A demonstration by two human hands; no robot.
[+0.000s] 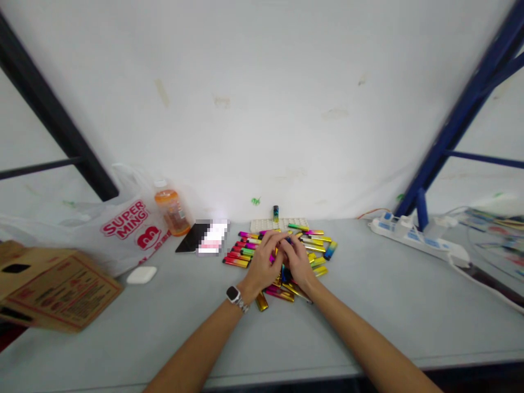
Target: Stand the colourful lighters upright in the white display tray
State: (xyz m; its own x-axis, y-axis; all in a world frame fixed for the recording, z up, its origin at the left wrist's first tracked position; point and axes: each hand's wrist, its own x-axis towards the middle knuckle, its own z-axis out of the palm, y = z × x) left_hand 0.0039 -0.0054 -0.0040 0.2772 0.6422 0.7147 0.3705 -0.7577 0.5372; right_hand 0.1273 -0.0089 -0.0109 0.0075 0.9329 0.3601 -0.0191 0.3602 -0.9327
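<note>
A heap of several shiny, rainbow-coloured stick-shaped devices lies on the grey table near the wall. My left hand, with a watch on its wrist, and my right hand meet over the heap, fingers curled together around a small dark piece that I cannot make out. Behind the heap lies a white perforated tray with one dark device standing upright in it.
At the left are a cardboard box, a white "SUPER MING" plastic bag, an orange drink bottle, a white earbud case and a phone. A white power strip lies at the right by a blue rack post.
</note>
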